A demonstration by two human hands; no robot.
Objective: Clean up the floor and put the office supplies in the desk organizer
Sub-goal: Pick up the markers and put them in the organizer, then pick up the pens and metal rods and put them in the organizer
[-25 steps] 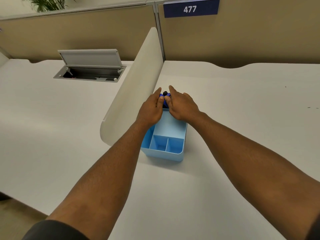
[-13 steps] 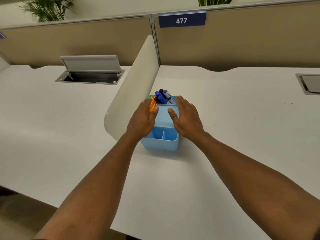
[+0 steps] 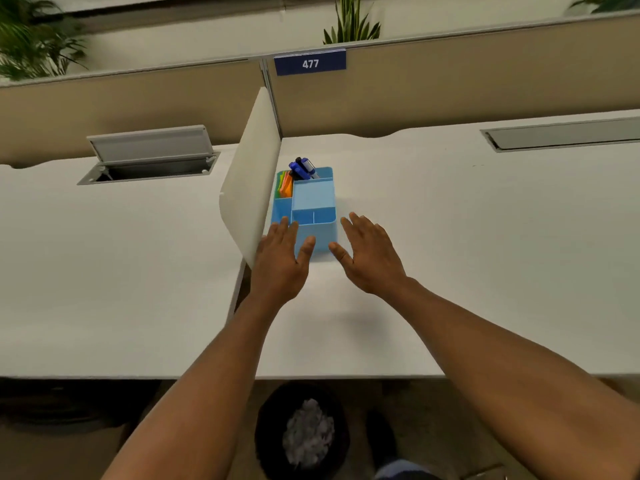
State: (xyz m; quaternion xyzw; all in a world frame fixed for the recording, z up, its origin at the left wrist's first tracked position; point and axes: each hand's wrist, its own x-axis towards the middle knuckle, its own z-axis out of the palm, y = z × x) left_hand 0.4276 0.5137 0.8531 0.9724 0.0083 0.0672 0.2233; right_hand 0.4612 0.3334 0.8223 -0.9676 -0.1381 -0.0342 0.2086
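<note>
1. Now a light blue desk organizer (image 3: 313,209) is sitting on the white tabletop (image 3: 450,244), toward its back edge, just beside a white divider (image 3: 249,188) that is splitting the desk in two.
2. Blue markers (image 3: 302,168) are sticking up from the organizer's far compartment, and colourful sticky notes (image 3: 284,184) are standing in its left far compartment.
3. The left hand (image 3: 282,263) is staying flat with straight fingers, holding nothing; its fingertips are lying at the organizer's near left corner.
4. The right hand (image 3: 370,258) is spreading wide with nothing in it, just beside the organizer's near right corner. I cannot tell if it is touching.
5. A grey cable hatch (image 3: 149,155) is standing with its lid up near the back edge on the left side.
6. Another hatch (image 3: 561,133) is lying closed at the back right.
7. A blue sign (image 3: 310,63) reading 477 is hanging on the tan partition wall (image 3: 450,77).
8. Green plants (image 3: 349,26) are poking up behind the wall.
9. A black bin (image 3: 301,431) with crumpled paper inside is sitting on the floor below the near edge.
</note>
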